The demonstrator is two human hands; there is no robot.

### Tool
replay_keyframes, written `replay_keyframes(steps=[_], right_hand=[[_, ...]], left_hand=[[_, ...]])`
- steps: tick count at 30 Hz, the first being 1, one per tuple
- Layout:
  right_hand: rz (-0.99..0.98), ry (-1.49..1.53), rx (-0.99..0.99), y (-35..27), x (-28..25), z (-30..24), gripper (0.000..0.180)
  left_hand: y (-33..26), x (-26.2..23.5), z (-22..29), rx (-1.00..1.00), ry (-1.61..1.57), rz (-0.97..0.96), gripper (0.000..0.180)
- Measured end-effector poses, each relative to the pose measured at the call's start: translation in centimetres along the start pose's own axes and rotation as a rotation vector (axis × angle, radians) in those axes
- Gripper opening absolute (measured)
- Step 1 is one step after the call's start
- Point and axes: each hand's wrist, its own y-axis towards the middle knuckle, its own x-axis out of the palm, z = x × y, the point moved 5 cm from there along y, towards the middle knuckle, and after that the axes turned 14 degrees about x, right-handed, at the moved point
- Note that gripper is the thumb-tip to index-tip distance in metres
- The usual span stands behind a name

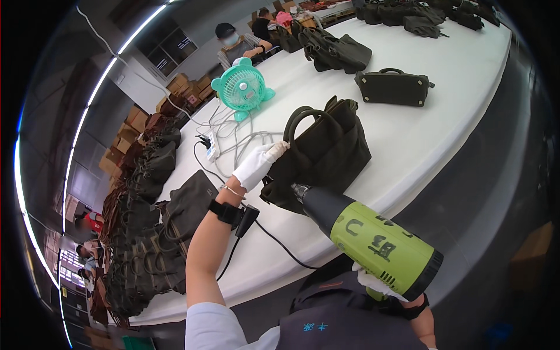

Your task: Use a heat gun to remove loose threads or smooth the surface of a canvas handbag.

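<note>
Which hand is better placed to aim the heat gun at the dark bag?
Likely the right hand: it grips the green heat gun, whose nozzle points toward the dark bag. The left hand is busy at the bag's handle.

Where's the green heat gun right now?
In the head view's lower right, the heat gun is in the gloved right hand, pointing at the dark handbag.

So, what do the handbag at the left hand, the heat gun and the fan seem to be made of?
Handbag: probably leather or imitation leather, matte, judging by its soft creases and dull surface.
Heat gun: likely hard plastic, with a smooth yellow-green shell; its shiny grey nozzle looks like metal.
Fan: seemingly moulded plastic, mint green, with a thin-ribbed grille.
</note>
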Motion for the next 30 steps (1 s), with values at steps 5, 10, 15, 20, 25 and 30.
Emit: replay_keyframes(steps=[5, 10, 15, 20, 25, 30], right_hand=[[-0.086, 0.174, 0.060, -0.3, 0.0, 1.6, 0.027], [-0.184, 0.346, 0.107, -2.9, -0.8, 5.2, 0.031], [-0.278, 0.514, 0.161, -2.3, -0.7, 6.1, 0.035], [-0.355, 0.668, 0.214, -1.0, 0.0, 5.4, 0.040], [-0.447, 0.829, 0.268, -1.4, 0.3, 6.3, 0.044], [-0.513, 0.993, 0.322, -1.8, 0.7, 7.2, 0.048]], left_hand=[[-1.5, 0.3, 0.3, -0.104, -0.100, -0.023, 0.039], [-4.9, -0.4, -1.6, -0.216, -0.364, 0.255, 0.039], [-7.8, -0.5, -1.2, -0.163, -0.255, 0.375, 0.043], [-8.0, 0.3, 0.9, -0.116, -0.162, 0.419, 0.038], [-8.5, 0.6, 0.8, -0.128, -0.180, 0.458, 0.037], [-8.2, 0.8, 0.6, -0.137, -0.101, 0.444, 0.037]])
